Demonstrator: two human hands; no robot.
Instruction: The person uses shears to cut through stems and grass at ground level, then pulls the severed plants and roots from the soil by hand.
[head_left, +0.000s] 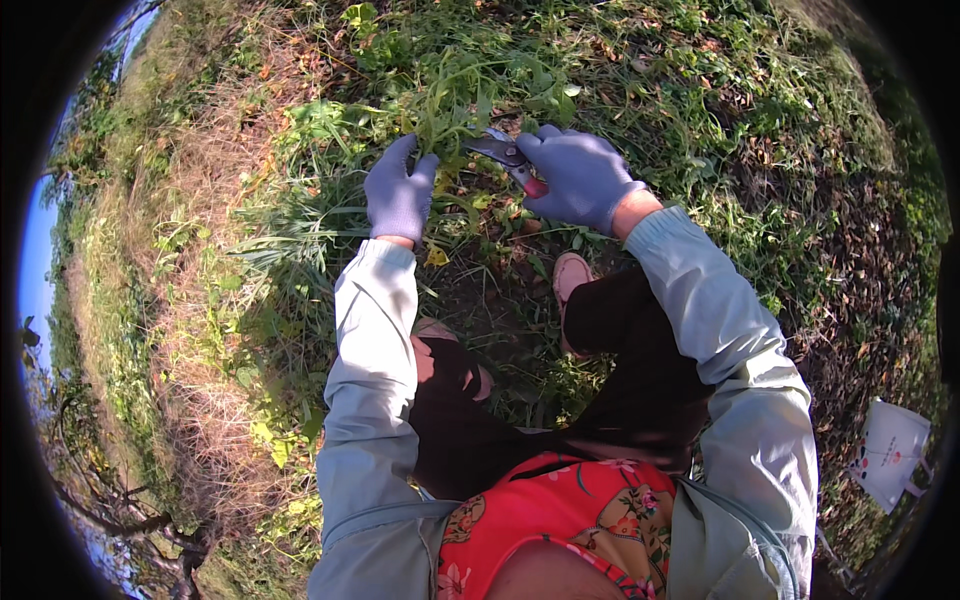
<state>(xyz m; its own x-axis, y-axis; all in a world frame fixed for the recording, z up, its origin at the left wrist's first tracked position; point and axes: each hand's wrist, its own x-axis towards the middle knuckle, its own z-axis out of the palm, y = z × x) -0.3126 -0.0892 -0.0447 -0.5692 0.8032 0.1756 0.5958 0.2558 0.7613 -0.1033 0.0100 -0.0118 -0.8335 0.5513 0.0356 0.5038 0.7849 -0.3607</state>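
Note:
My right hand (577, 178), in a grey-purple knit glove, grips a pair of pruning shears (508, 154) with a red handle. The metal blades point left, with their tips at the base of a clump of green weed stems (450, 112). Just left of that clump is my left hand (401, 184), gloved alike, its thumb and fingers curled about the lower stems. The hidden undersides of its fingers keep the exact hold partly out of sight. Long grass blades (300, 232) lie beside my left wrist.
My shoes (571, 276) rest on soil and low plants below the hands. Dry straw-coloured grass (202, 300) covers the left side. A white bag (892, 454) with printing lies at the far right. Bare branches (127, 525) show at lower left.

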